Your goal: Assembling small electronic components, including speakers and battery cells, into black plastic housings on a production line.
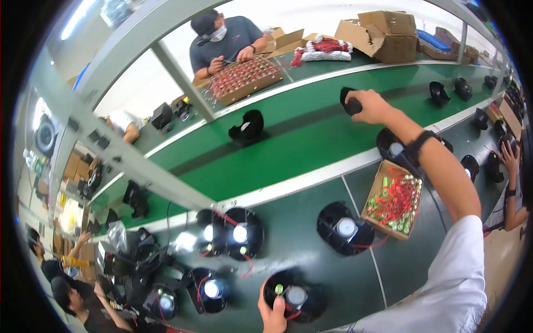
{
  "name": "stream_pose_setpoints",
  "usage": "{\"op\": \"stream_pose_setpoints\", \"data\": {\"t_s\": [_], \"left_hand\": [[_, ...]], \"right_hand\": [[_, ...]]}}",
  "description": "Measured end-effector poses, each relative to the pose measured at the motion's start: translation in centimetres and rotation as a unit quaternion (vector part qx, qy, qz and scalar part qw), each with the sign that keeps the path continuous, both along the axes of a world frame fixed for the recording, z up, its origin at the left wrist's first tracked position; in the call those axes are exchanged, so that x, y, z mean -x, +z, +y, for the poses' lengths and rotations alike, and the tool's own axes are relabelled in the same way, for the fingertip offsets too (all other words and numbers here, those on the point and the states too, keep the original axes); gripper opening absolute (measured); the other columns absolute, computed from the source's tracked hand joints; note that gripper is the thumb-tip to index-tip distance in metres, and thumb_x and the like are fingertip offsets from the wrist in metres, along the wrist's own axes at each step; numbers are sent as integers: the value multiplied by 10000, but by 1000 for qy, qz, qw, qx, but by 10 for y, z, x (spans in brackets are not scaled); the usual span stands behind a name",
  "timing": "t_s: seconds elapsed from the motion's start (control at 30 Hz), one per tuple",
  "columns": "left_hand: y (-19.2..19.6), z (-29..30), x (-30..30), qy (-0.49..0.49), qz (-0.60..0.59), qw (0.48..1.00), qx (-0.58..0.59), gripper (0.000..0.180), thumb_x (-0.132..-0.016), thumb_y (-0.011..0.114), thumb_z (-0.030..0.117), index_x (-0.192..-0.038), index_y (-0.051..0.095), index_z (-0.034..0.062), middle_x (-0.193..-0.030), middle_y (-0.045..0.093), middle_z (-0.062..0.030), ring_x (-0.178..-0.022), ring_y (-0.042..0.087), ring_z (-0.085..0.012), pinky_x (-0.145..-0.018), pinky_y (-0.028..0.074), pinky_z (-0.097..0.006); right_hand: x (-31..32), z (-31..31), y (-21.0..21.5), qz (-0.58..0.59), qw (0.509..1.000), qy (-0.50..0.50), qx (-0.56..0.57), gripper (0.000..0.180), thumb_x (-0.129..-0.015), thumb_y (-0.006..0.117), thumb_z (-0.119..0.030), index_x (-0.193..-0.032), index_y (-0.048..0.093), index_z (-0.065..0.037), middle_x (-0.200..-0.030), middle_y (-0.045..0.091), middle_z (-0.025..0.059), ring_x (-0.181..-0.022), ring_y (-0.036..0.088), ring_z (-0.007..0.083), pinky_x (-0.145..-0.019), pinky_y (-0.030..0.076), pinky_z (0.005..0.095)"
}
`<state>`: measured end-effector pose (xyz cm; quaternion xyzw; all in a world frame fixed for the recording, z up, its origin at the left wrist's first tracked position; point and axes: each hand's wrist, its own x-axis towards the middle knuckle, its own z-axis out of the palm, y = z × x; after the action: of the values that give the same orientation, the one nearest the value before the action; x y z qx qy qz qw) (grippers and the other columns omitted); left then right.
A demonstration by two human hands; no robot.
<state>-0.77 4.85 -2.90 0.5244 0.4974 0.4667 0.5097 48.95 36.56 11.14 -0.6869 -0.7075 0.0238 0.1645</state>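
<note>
reaching over the green conveyor belt (311,139), my right hand (371,106) clamps a light, rigid black plastic housing (350,102) by its rim while my left hand (272,313) pinches a wired speaker unit (294,299).

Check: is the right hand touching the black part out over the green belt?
Touching. The head view shows the right hand with fingers wrapped around the black part above the green belt, no gap visible.
</note>
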Motion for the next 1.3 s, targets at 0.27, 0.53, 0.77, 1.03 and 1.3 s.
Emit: {"op": "stream_pose_setpoints", "data": {"t_s": [0.27, 0.53, 0.77, 1.03, 1.3], "left_hand": [[94, 35, 0, -150, 94, 982, 73, 597, -1029, 719, 323, -1486, 556, -26, -1255, 723, -127, -1102, 672, -175, -977, 548, -342], [103, 53, 7, -263, 219, 935, 94, 623, -1016, 723, 408, -1470, 581, 6, -1298, 725, -235, -1219, 707, -325, -1072, 513, -404], [87, 70, 1, -278, 265, 923, -4, 524, -1033, 696, 224, -1505, 555, 43, -1296, 624, -150, -1256, 590, -256, -1129, 433, -367], [80, 61, -17, -327, 36, 941, 82, 581, -965, 688, 10, -1519, 514, 15, -1425, 627, -131, -1328, 590, -203, -1143, 441, -345], [82, 65, -25, -355, 7, 929, 108, 568, -930, 646, -50, -1488, 569, 18, -1434, 621, -147, -1328, 602, -230, -1143, 450, -362]], "right_hand": [[111, -173, 67, 154, 968, 116, -163, 621, -793, 776, -4, -1371, 560, -75, -1056, 736, 212, -1007, 704, 442, -888, 536, 494], [137, -291, 54, 325, 831, 365, 265, 730, -782, 927, -193, -1440, 657, -33, -1314, 717, 139, -1180, 680, 268, -1078, 507, 374], [203, -351, -57, 480, 849, 197, 98, 1008, -819, 881, -181, -1635, 304, -44, -1554, 427, 162, -1483, 394, 294, -1228, 336, 428], [291, -368, -80, 640, 759, -86, -81, 375, -1022, 683, -57, -1383, 600, 3, -1419, 621, 167, -1298, 609, 221, -1121, 444, 338], [295, -351, -80, 634, 770, -68, -25, 387, -937, 737, -24, -1316, 666, 6, -1363, 654, 172, -1252, 651, 231, -1075, 491, 340]]}}
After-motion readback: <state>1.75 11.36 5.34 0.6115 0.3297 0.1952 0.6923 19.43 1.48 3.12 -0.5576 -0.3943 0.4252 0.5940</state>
